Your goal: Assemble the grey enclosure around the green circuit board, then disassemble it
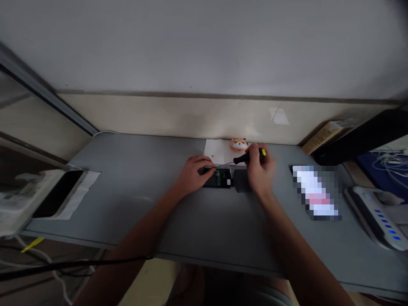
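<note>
A black electronic device (208, 182) with a green circuit board (219, 176) exposed lies on the grey desk in front of me. My left hand (195, 174) grips its left end, thumb and fingers closed around the casing. A screwdriver (241, 159) with a black and yellow handle is held in my right hand (261, 170). Its thin shaft slants left, and the tip is down by my left fingertips at the device; exact contact is too small to tell. Just right of the device, partly behind my right hand, sits a dark grey block-like piece (242, 182).
Behind the device lie a white sheet (216, 148) and an orange animal-faced object (239, 145). A blurred lit screen (315, 191) and a power strip (379, 216) are on the right. At left, a phone (59, 193) lies beside another power strip (19, 197). A black cable (79, 263) crosses the front left.
</note>
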The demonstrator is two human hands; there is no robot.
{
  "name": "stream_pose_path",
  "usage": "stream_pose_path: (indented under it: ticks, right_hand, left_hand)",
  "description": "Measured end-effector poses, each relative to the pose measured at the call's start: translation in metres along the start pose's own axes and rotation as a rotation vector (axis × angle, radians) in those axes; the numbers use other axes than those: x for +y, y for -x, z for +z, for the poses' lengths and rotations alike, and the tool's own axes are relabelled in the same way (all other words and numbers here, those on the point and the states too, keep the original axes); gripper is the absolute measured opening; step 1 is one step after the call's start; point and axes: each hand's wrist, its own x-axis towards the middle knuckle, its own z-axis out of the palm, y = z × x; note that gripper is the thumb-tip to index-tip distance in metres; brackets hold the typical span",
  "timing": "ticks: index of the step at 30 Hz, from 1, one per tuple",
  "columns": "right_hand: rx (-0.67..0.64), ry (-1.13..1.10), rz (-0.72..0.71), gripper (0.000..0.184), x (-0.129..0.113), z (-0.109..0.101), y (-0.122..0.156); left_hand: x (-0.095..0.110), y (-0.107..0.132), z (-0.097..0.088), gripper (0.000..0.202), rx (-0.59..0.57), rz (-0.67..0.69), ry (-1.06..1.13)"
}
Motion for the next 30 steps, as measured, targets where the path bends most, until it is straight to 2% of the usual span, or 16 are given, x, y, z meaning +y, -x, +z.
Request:
stream_pose_path:
  ticks: [7,11,15,21,30]
  right_hand:
    - [0.009,-0.007,0.031,0.041,0.005,0.003,0.002]
    - [-0.047,0.031,0.001,0.040,0.006,0.003,0.004]
    - [-0.113,0.068,-0.028,0.040,0.007,0.006,0.007]
    - [-0.154,0.125,-0.086,0.038,0.007,0.008,0.010]
    - [-0.118,0.136,-0.104,0.037,0.005,0.006,0.010]
  left_hand:
    - [-0.003,-0.004,-0.007,0.007,-0.048,-0.024,0.075]
    - [-0.010,-0.007,-0.020,0.020,-0.040,-0.009,0.034]
    - [-0.020,-0.007,-0.028,0.019,-0.023,-0.060,-0.071]
    - [-0.027,-0.004,-0.024,0.030,-0.148,-0.039,-0.144]
    - [-0.015,-0.002,-0.022,0.031,-0.188,-0.007,-0.102]
